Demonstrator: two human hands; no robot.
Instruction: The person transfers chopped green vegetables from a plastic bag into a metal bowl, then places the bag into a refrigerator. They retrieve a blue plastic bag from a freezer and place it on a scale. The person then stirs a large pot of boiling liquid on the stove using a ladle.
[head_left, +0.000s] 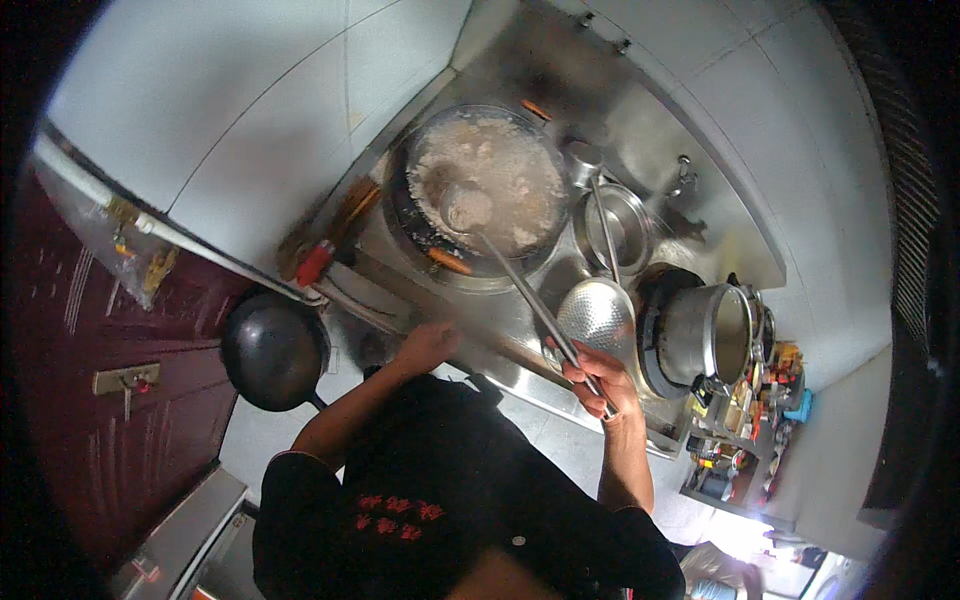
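Observation:
My right hand (606, 382) grips the long metal handle of a ladle (534, 300). The ladle's round bowl (466, 206) lies in a large wok (420, 251) of pale, foamy liquid (517, 154) with whitish clumps. Haze hangs over the wok, and orange-brown pads cover its two side handles. By the front edge of the steel cooking counter (480, 300) is my left hand (430, 347), blurred, its fingers partly hidden. A perforated metal skimmer (596, 315) lies just beyond my right hand, its handle reaching across a round steel basin (637, 232).
Right of the skimmer stands a deep metal pot (694, 334) on a burner. A small tap (682, 178) is on the back panel. At left are a red-handled brush (313, 264) and a black frying wok (274, 351), near a dark red door (165, 315). Shelves (739, 457) hold containers.

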